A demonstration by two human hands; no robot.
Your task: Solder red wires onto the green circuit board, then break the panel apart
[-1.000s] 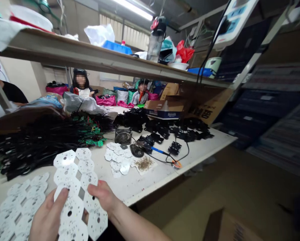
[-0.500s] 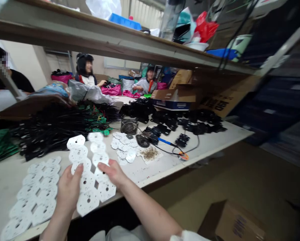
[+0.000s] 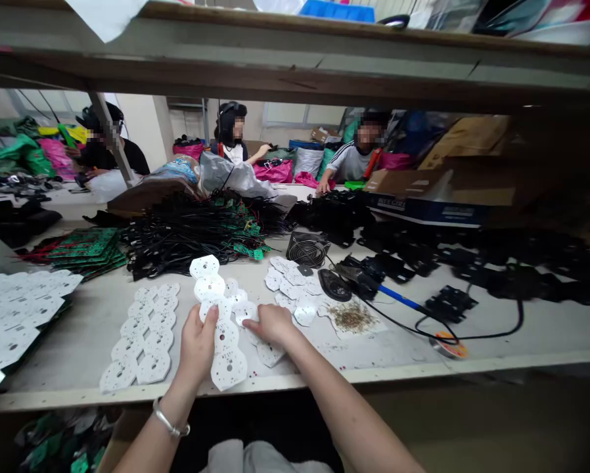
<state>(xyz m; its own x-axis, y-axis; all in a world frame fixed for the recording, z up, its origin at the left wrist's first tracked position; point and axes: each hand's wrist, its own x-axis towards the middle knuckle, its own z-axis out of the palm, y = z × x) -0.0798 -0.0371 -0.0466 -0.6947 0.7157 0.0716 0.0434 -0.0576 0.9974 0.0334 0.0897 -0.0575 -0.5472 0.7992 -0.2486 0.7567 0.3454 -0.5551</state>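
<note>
A strip of white, scallop-edged circuit boards (image 3: 230,368) is upright in my left hand (image 3: 196,345), thumb on its front face. My right hand (image 3: 274,325) pinches a second white board strip (image 3: 246,313), which is tilted away and partly hidden behind the first strip and my fingers. Left of my hands, a double-row panel of the same white boards (image 3: 152,351) lies flat on the table (image 3: 90,328). Beyond my right hand is a loose pile of white boards (image 3: 295,286).
A stack of white panels (image 3: 14,315) stands at left, near green circuit boards (image 3: 85,253) and black cables (image 3: 177,230). Behind are a small fan (image 3: 309,249), a blue-handled soldering iron (image 3: 398,297) and a solder spool (image 3: 447,346). A shelf (image 3: 275,66) crosses overhead. Several people sit opposite.
The two strips, side by side before, are now apart: the right-hand one has turned away behind the left-hand one. My view has swung left, bringing the stacked panels in.
</note>
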